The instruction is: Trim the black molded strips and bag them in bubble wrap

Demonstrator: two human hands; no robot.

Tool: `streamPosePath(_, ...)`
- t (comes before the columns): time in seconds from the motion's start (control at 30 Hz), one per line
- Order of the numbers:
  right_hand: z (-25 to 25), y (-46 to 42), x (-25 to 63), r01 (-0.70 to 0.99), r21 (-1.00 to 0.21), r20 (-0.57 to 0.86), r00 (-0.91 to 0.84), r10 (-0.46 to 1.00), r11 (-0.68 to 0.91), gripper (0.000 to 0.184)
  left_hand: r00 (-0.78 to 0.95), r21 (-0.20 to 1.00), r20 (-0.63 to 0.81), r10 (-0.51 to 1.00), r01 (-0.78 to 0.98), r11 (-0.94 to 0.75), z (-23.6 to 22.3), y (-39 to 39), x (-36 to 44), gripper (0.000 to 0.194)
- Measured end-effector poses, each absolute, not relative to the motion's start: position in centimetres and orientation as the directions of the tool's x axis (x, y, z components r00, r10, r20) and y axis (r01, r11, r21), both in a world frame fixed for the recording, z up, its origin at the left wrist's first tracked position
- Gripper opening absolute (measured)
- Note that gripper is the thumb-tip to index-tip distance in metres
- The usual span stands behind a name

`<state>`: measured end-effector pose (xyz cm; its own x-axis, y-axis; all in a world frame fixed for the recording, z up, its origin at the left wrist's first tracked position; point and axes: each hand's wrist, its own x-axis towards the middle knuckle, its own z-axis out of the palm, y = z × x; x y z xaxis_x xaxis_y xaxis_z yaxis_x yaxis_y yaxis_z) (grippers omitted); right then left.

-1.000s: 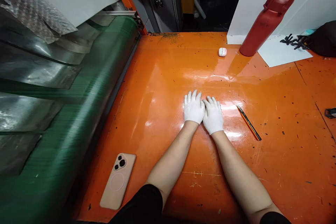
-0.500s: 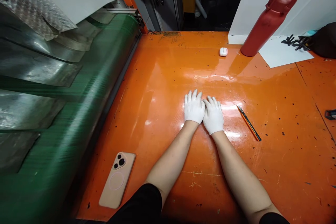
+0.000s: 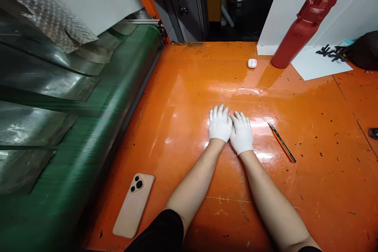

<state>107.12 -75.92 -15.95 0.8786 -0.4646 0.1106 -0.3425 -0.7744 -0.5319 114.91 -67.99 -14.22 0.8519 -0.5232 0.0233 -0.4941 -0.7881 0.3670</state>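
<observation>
My left hand (image 3: pixel 220 125), in a white glove, lies flat on the orange tabletop (image 3: pixel 183 134) with its fingers stretched forward. Beside it, my right hand (image 3: pixel 241 133), gloved the same way, also rests flat with fingers extended. The two hands touch along their thumbs, and neither holds anything. A slim craft knife (image 3: pixel 282 142) with a black and orange handle lies a short way right of my right hand, its tip pointing away from me. To the lower left of my hands, a beige phone (image 3: pixel 134 206) rests with its camera side up.
At left runs a green conveyor belt (image 3: pixel 118 102) under clear plastic strips (image 3: pixel 50 80) and bubble wrap (image 3: pixel 50 12). Along the far edge are a white earbud case (image 3: pixel 252 63), a red bottle (image 3: pixel 298 37) and white paper (image 3: pixel 315 66) with black ties. A black object (image 3: pixel 373 133) sits far right.
The whole view has shifted slightly, so everything appears a little lower and further right. My hands keep the same flat pose on the tabletop.
</observation>
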Motion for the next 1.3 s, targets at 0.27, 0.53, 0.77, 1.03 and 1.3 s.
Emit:
streamPosePath(0.27,-16.35,-75.96,107.08,-0.332,-0.541,0.13,0.875,-0.467,-0.773,0.047,0.848,0.364,0.026,-0.529,-0.501,-0.785,-14.12,-67.96,114.9,0.053)
streamPosePath(0.53,-15.92,-75.93,107.1,-0.345,-0.544,0.098,0.879,-0.466,-0.765,0.048,0.852,0.366,0.025,-0.524,-0.495,-0.788,-13.99,-68.02,114.83,0.053)
streamPosePath(0.77,-16.04,-75.95,107.1,-0.343,-0.545,0.102,0.879,-0.467,-0.765,0.048,0.847,0.359,0.01,-0.531,-0.499,-0.789,-13.86,-68.01,114.89,0.054)
streamPosePath(1.03,-16.17,-75.93,107.1,-0.34,-0.545,0.111,0.877,-0.468,-0.767,0.046,0.85,0.358,0.002,-0.527,-0.493,-0.793,-13.93,-68.03,114.91,0.054)
streamPosePath(1.3,-15.87,-75.97,107.19,-0.352,-0.541,0.086,0.88,-0.467,-0.764,0.046,0.849,0.363,-0.004,-0.528,-0.49,-0.792,-13.95,-68.02,114.94,0.054)
